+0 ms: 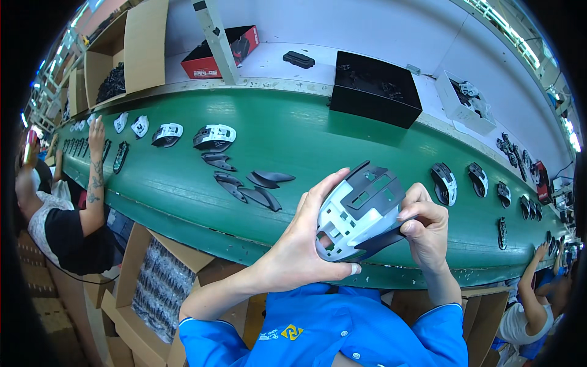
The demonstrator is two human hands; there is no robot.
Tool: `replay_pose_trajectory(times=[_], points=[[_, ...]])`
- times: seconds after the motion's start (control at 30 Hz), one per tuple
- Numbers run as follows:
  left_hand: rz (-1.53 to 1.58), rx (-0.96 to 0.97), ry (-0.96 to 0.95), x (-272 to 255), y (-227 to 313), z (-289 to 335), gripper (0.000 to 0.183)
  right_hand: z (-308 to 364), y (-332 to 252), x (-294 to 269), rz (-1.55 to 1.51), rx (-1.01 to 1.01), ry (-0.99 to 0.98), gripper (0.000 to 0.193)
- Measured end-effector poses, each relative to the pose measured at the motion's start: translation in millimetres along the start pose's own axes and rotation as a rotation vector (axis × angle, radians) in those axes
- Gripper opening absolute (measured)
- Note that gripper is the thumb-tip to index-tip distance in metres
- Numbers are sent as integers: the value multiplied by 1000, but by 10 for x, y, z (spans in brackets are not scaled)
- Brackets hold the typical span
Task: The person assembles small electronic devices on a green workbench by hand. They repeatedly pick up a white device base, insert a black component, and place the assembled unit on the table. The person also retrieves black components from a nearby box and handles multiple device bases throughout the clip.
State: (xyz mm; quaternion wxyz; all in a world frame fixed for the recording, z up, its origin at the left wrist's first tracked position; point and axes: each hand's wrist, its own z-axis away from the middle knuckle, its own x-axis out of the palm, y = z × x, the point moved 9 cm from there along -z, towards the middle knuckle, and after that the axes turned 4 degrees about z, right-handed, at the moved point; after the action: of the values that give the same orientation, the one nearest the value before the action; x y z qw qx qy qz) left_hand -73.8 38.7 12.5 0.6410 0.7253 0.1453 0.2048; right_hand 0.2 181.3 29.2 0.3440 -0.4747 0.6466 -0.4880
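A white-and-black plastic shell (361, 208) is held up over the green surface (330, 144), near its close edge. The left hand (290, 244) is spread around it, fingers along the far edge and thumb along the near one; the right hand (426, 223) has thumb and fingertips pinched on a dark side piece (380, 243) lying along the shell's flank, and whether that piece is seated cannot be told. Clockwise bearings from the shell: curved black pieces (265, 199) lie at 9 o'clock, and more two-tone shells (444, 183) at about 2:30. At 12 o'clock an open black box (374, 109) holds small dark parts, too dim to make out. Between 1 and 2, a white box (468, 117) contains white and dark pieces. Toward 10:30, a red box (203, 69) has dark items inside. At 10, a tall cardboard carton (145, 49) carries a heap of black parts (112, 83). At 8, below the surface, an open carton (132, 263) is packed with dark items under clear plastic (162, 290).
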Motion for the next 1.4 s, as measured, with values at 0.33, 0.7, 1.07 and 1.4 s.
replay_pose_trajectory(times=[0.33, 0.7, 1.07, 1.4], points=[[-101, -13, 28, 32, -13, 48, 95, -30, -25, -77, -34, -95, 43, 28], [-367, 105, 32, 124, 178, 39, 90, -30, -43, -108, 46, -132, -75, 44], [-294, 108, -54, 275, 129, 35, 88, -117, 111, 190, -230, 144, -513, 97], [-543, 487, 94, 188, 444, 132, 85, -55, 226, 174, -434, 156, -384, 101]])
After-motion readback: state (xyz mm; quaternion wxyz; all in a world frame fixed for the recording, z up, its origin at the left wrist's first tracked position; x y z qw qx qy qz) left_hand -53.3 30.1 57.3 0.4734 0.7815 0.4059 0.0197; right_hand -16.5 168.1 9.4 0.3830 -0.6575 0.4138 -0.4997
